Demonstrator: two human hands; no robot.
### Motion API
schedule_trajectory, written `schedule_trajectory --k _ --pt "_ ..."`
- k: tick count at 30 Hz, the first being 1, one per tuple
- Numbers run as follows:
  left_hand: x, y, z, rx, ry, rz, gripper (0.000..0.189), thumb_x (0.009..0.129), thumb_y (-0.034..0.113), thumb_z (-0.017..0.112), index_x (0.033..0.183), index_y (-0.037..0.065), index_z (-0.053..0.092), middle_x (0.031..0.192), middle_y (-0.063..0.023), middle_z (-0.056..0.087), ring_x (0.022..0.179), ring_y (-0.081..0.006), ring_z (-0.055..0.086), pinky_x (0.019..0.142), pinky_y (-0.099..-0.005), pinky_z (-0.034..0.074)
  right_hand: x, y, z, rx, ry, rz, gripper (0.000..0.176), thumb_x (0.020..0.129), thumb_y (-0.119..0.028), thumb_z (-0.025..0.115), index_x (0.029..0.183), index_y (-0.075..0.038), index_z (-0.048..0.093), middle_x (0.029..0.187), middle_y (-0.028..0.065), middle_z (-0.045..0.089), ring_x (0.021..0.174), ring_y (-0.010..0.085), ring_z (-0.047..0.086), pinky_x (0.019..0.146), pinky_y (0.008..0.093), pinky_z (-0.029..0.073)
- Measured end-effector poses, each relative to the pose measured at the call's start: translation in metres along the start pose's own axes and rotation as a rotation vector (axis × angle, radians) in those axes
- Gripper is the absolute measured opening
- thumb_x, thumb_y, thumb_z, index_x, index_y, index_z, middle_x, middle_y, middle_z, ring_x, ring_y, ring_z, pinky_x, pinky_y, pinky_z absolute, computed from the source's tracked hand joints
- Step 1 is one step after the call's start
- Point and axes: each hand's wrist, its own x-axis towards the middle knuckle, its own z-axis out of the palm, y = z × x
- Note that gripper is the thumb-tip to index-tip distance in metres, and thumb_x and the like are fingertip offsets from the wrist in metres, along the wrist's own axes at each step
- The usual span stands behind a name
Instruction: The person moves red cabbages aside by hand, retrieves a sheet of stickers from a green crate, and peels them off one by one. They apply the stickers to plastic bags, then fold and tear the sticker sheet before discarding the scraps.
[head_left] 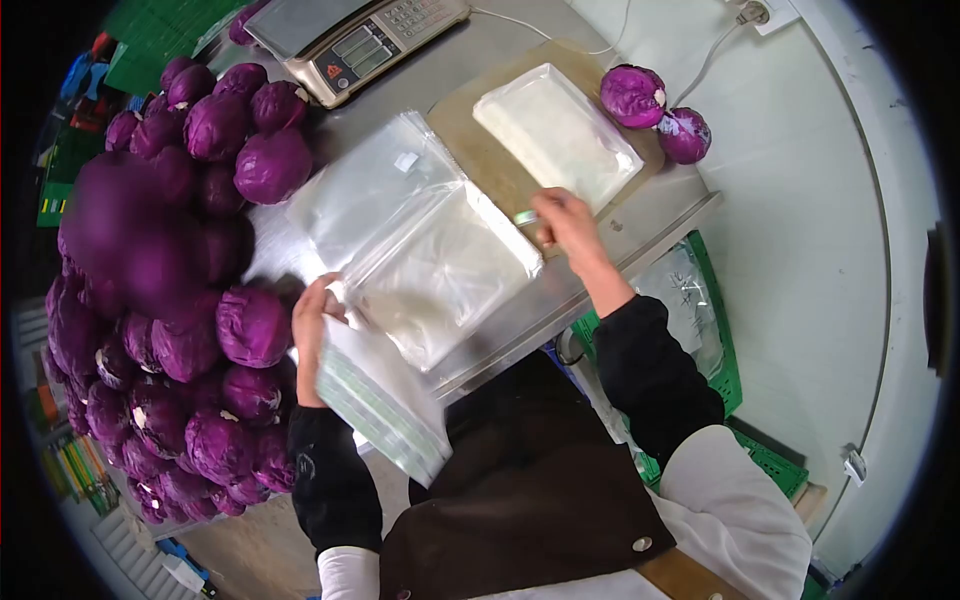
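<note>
White with green stripes, a sheet [385, 405] is held at its upper end by the left hand [312, 312], beside clear plastic bags [440, 285] on the metal table [400, 85], while the right hand [567, 228] pinches a small green-and-white strip [525, 217] near the bags' right edge. Beyond, a pale plastic stack [555, 130] lies on a brown mat [455, 130] near 2 purple cabbages [633, 95]; more are heaped on the left [252, 325], by a scale [360, 50].

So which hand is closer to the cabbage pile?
Left. The left hand is beside the cabbage pile; the right hand is farther off, across the clear plastic.
</note>
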Motion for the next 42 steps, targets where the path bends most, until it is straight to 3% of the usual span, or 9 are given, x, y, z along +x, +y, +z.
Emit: schedule_trajectory --k 2,4,8,17,25,27,30,40,42 --pt "0.007 -0.02 -0.028 0.123 -0.108 -0.009 0.011 0.087 0.008 0.054 0.09 -0.001 0.057 0.057 0.001 0.05 0.047 -0.0038 0.041 0.042 -0.0217 0.031 0.009 0.015 0.022 -0.296 -0.066 -0.032 0.027 0.08 -0.025 0.064 0.096 -0.004 0.058 0.067 0.0032 0.056 0.056 0.0145 0.054 0.053 0.0276 0.043" --pt "-0.016 -0.036 -0.003 0.664 -0.206 0.064 0.005 0.082 0.0 0.054 0.087 -0.001 0.055 0.06 -0.0027 0.055 0.052 -0.008 0.049 0.047 -0.0226 0.037 0.017 0.037 0.044 -1.062 -0.137 -0.534 0.032 0.075 -0.023 0.068 0.101 -0.008 0.056 0.079 0.0083 0.06 0.069 0.0259 0.061 0.061 0.0372 0.047" --pt "-0.014 -0.057 0.011 0.967 -0.401 0.138 0.022 0.073 0.004 0.068 0.09 0.0 0.055 0.059 -0.0058 0.056 0.053 -0.0107 0.051 0.05 -0.0266 0.041 0.006 0.006 0.064 -1.416 0.008 -0.377 0.047 0.072 -0.027 0.071 0.11 -0.013 0.049 0.103 0.0101 0.055 0.076 0.0303 0.062 0.065 0.0406 0.047" --pt "-0.018 -0.054 0.02 1.222 -0.35 0.267 0.023 0.074 0.012 0.067 0.091 0.002 0.056 0.056 -0.0093 0.056 0.051 -0.0239 0.056 0.053 -0.0341 0.044 -0.003 -0.003 0.05 -1.17 -0.122 -0.491 0.024 0.074 -0.027 0.068 0.086 -0.007 0.064 0.082 0.011 0.06 0.075 0.0321 0.06 0.065 0.0407 0.046" --pt "0.013 -0.001 -0.004 0.449 -0.267 0.121 0.006 0.089 0.008 0.053 0.09 0.003 0.056 0.057 0.0059 0.044 0.048 -0.0034 0.036 0.045 -0.0205 0.029 -0.002 -0.032 0.031 -0.412 -0.078 -0.389 0.018 0.079 -0.022 0.066 0.089 -0.007 0.065 0.072 0.0081 0.064 0.064 0.0135 0.058 0.063 0.0275 0.045" --pt "0.015 0.018 -0.002 0.202 -0.068 0.108 0.012 0.091 0.015 0.054 0.095 0.004 0.055 0.055 0.006 0.041 0.045 -0.0038 0.036 0.042 -0.0208 0.028 -0.004 -0.023 0.026 -0.636 -0.226 -0.343 0.016 0.078 -0.013 0.065 0.092 -0.006 0.062 0.076 -0.0014 0.06 0.069 0.0075 0.056 0.064 0.0234 0.045" --pt "0.007 0.017 -0.025 -0.1 -0.056 -0.094 0.023 0.091 0.024 0.055 0.103 0.005 0.051 0.054 0.0051 0.038 0.043 -0.0035 0.035 0.037 -0.0193 0.026 -0.004 -0.003 0.028 -1.316 -0.608 -0.825 0.017 0.071 -0.022 0.069 0.085 -0.013 0.063 0.085 0.0003 0.058 0.086 0.0187 0.056 0.073 0.0322 0.046" --pt "-0.05 -0.006 -0.032 0.25 -0.114 -0.144 0.022 0.092 0.022 0.053 0.097 0.001 0.053 0.049 0.0028 0.041 0.035 -0.0051 0.033 0.034 -0.0205 0.023 0.044 -0.036 0.055 -1.033 -0.939 -0.325 0.017 0.08 -0.021 0.063 0.086 -0.005 0.067 0.083 0.0046 0.066 0.074 0.0133 0.058 0.069 0.0282 0.045" --pt "-0.047 -0.008 -0.039 0.272 -0.045 -0.091 0.021 0.092 0.022 0.053 0.097 0.002 0.053 0.049 0.0025 0.041 0.036 -0.0052 0.034 0.034 -0.0206 0.025 0.083 -0.053 0.081 -1.083 -0.672 -0.547 0.026 0.083 -0.028 0.059 0.086 -0.003 0.065 0.071 0.0072 0.064 0.065 0.0134 0.057 0.062 0.0305 0.045"
